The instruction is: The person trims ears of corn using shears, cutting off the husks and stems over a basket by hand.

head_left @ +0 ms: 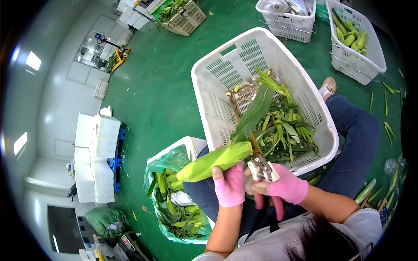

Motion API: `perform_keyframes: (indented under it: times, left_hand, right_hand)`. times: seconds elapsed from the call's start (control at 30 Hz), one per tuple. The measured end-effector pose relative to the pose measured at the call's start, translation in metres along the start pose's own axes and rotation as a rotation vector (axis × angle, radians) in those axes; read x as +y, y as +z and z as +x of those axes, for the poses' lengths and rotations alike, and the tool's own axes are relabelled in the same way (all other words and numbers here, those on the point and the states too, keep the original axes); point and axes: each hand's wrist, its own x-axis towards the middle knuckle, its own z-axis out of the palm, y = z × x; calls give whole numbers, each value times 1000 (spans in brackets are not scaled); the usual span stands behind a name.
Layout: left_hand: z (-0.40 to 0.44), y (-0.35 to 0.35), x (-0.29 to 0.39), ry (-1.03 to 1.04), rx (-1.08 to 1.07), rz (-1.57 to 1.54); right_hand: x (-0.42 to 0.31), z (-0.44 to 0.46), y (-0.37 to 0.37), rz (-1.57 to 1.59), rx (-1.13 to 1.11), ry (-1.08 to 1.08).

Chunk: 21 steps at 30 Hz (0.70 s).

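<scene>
My left hand (229, 185), in a pink fingerless glove, is closed around an ear of corn (211, 164) in its green husk, held slantwise above my lap. My right hand (287, 183), gloved the same way, grips pruning shears (262, 168) with reddish handles. The shears' blades are close to the cut-looking end of the corn; whether they touch it I cannot tell. A long green leaf (254, 114) stretches from near the blades into the white crate (201, 91) in front of me. Inside that crate lies a heap of trimmed husk leaves (283, 135).
By my left leg is a foam box lined with a green plastic bag (176, 158), holding several ears of corn. Other crates stand ahead, one with corn (352, 39). White foam boxes (93, 161) rest on a blue pallet (116, 167). Leaf scraps litter the green floor.
</scene>
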Motion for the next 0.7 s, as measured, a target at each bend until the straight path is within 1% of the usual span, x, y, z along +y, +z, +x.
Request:
perform_keyframes:
  times: [0.03,0.13,0.17,0.27,0.33,0.37,0.47,0.5,0.53,0.57,0.6,0.63,0.67,0.7]
  left_hand:
    - [1,1,0,-7,14,-83]
    - [6,-4,7,-78,49,-192]
    - [8,-4,9,-107,44,-194]
    - [6,-6,11,-210,28,-190]
    - [4,-14,9,-282,-31,-216]
    - [3,-17,8,-312,-59,-230]
    - [-3,-16,14,-394,4,-123]
    - [-1,-22,16,-436,-32,-195]
    - [-2,-21,19,-446,-25,-174]
    - [-2,-19,21,-442,-17,-154]
    - [-2,-19,24,-425,-3,-134]
    - [-2,-24,27,-386,-30,-196]
    - [-7,-24,37,-348,12,-242]
    - [-13,-29,47,-295,17,-266]
  right_hand:
    - [14,4,-6,38,47,-101]
    - [16,-5,-19,-390,158,-96]
    - [9,-12,-17,-417,177,36]
    - [6,-16,-25,-656,100,-9]
    - [13,-11,-31,-732,55,-118]
    - [10,-8,-31,-766,41,-139]
    - [4,0,-34,-943,66,-248]
    - [2,1,-38,-1021,71,-223]
    - [0,5,-38,-1105,64,-203]
    - [-5,3,-28,-872,98,-74]
    - [3,2,-25,-713,152,-90]
    - [9,0,-25,-470,177,-24]
    - [17,0,-22,-235,202,60]
    - [30,1,-15,-116,290,-15]
